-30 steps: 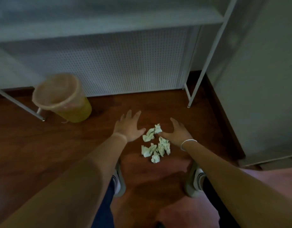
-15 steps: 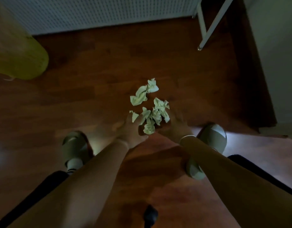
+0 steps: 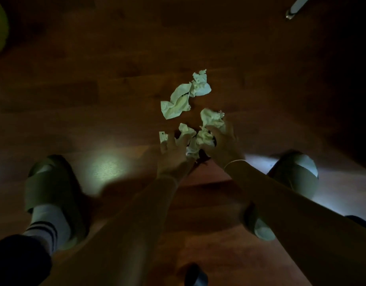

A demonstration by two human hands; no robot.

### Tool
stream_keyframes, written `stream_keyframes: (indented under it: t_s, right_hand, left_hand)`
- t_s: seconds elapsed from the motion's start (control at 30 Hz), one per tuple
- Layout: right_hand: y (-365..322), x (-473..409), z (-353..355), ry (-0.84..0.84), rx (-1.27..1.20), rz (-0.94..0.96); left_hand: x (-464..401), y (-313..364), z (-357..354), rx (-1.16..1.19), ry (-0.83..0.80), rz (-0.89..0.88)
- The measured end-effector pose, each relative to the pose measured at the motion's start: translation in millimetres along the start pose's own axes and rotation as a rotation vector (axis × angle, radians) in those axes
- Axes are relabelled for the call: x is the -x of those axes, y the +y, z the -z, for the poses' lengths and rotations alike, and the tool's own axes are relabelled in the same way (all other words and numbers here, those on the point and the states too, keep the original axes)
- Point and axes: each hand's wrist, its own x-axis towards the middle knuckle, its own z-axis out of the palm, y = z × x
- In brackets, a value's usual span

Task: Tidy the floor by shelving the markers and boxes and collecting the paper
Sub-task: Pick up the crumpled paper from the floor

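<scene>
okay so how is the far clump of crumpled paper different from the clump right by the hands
The far clump lies alone on the floor, untouched; the near clump sits between the left hand and right hand, whose fingers reach into it. The far clump shows whole and spread out; the near clump is bunched and partly hidden. Both are pale crumpled paper.

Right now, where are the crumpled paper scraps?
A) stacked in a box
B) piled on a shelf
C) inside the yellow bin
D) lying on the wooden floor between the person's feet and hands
D: the crumpled paper scraps lie loose on the wooden floor, with the left hand and right hand reaching into the nearer ones.
</scene>
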Motion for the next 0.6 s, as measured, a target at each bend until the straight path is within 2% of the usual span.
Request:
stream_keyframes:
  t_s: [0.07, 0.2, 0.37, 0.5, 0.6]
  right_hand:
    - [-2, -3, -4, 0.051, 0.032, -0.013]
    - [-8, -6, -7, 0.09, 0.004, -0.037]
    - [-17, 0, 2, 0.005, 0.004, -0.116]
    - [-64, 20, 37, 0.015, -0.056, -0.068]
    - [-116, 35, 70, 0.104, -0.109, 0.031]
  left_hand:
    - [-2, -1, -2, 0.05, 0.061, -0.006]
    - [-5, -4, 2, 0.04, 0.066, -0.037]
    - [-2, -6, 29, 0.003, 0.052, 0.024]
    - [15, 2, 94, -0.009, 0.111, -0.056]
    - [29, 8, 160, -0.027, 0.213, -0.094]
